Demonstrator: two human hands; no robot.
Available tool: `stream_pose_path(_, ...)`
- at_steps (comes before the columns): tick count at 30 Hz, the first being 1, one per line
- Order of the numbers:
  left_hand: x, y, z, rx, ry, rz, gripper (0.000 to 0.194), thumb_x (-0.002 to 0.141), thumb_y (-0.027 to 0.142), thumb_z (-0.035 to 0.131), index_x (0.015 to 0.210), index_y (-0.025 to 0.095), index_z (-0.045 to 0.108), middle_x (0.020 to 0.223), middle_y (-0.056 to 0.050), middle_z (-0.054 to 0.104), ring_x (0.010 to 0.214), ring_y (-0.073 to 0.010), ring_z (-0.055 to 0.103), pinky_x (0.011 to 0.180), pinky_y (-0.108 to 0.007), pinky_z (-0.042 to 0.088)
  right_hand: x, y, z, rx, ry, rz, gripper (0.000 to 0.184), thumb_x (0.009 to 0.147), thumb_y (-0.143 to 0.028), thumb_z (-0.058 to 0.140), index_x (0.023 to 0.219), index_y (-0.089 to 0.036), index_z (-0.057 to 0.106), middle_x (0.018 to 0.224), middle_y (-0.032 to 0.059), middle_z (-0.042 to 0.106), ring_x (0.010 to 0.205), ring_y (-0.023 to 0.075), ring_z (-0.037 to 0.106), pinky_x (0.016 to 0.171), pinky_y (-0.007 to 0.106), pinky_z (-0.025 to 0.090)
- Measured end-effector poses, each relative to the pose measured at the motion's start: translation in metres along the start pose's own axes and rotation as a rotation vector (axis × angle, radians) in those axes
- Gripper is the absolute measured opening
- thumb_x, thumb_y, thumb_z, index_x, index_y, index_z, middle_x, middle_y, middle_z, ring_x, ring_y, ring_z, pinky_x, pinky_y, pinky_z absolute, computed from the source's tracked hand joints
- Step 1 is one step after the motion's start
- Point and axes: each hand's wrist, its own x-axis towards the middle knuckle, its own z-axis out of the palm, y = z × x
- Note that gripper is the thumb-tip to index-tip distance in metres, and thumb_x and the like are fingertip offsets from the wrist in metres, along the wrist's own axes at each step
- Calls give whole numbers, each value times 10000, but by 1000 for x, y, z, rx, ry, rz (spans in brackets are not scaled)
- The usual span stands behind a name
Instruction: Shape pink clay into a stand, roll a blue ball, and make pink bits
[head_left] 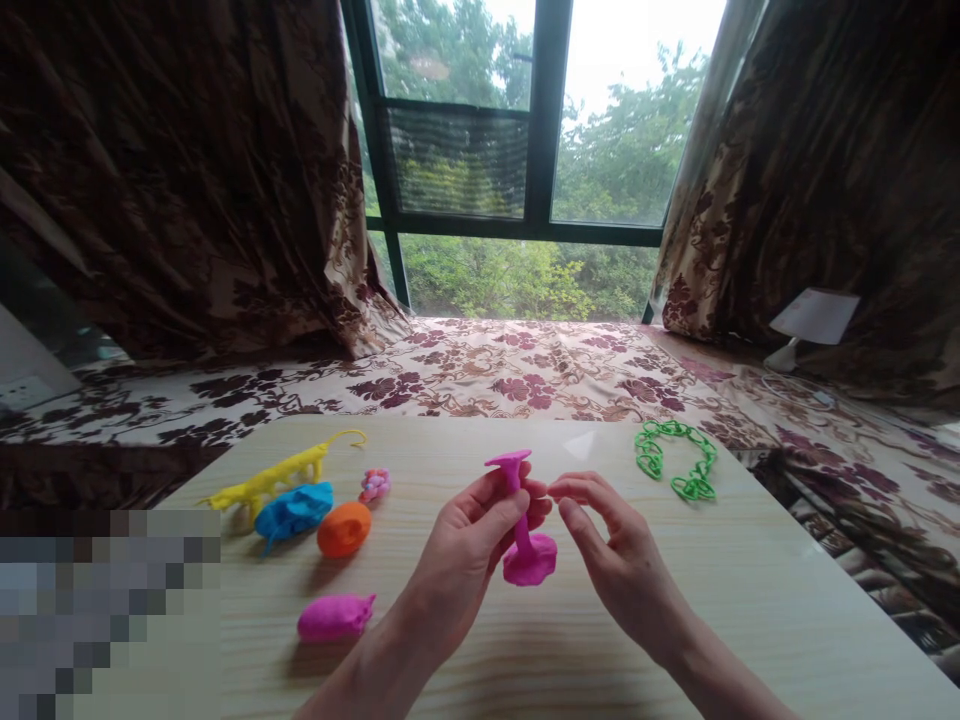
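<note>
Head view: the magenta clay spool [523, 532], pinched centrally in the left hand [474, 525], seems mostly shaped, its ragged lower rim perhaps unfinished, the right hand [622, 555], fingers narrowly parted, at three o'clock, a green chain [694, 488] at two.

Pink stemmed piece [523, 540] (small disc above, lumpier one below), nearly upright in the left hand [471, 528].
</note>
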Motion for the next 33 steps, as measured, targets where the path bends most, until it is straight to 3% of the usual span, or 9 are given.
stream_pose_path(5,1,-2,-1,5,25,-2,271,752,268,622,999,159,640,891,-75,697,811,-167,632,841,-325,445,-1,1,1,14,-12,5,152,868,-214,438,867,-193,588,890,41,581,865,171,553,782,285,443)
stream_pose_path(13,-1,-1,3,-8,25,-21,312,745,292,628,1025,157,637,934,-100,693,904,-194,612,870,-335,426,-1,1,0,32,-22,15,171,873,-229,430,870,-194,597,887,46,577,855,170,547,784,289,442)
stream_pose_path(19,1,-2,0,29,44,31,273,759,310,609,983,163,661,846,-71,700,833,-167,611,882,-330,410,-1,1,0,6,-20,12,161,874,-215,427,890,-195,586,903,48,577,876,175,545,793,300,443)
stream_pose_path(25,3,-11,-2,181,111,76,327,722,318,645,1025,197,648,702,5,645,656,-100,531,650,-223,424,-5,-2,3,-111,-15,-14,44,794,-204,560,836,-197,571,883,40,552,864,181,533,801,317,432)
stream_pose_path(30,-1,-11,7,226,82,90,364,681,337,674,1009,179,662,801,-46,673,739,-151,547,656,-245,427,-7,1,5,-186,-41,-20,39,759,-207,605,787,-195,581,805,28,554,780,174,532,725,311,444)
stream_pose_path(33,-3,-6,13,255,87,86,354,701,371,645,986,162,674,808,-70,683,688,-154,549,631,-264,432,-6,3,3,-160,-49,-23,30,766,-165,580,775,-193,583,785,19,563,770,164,538,703,289,442)
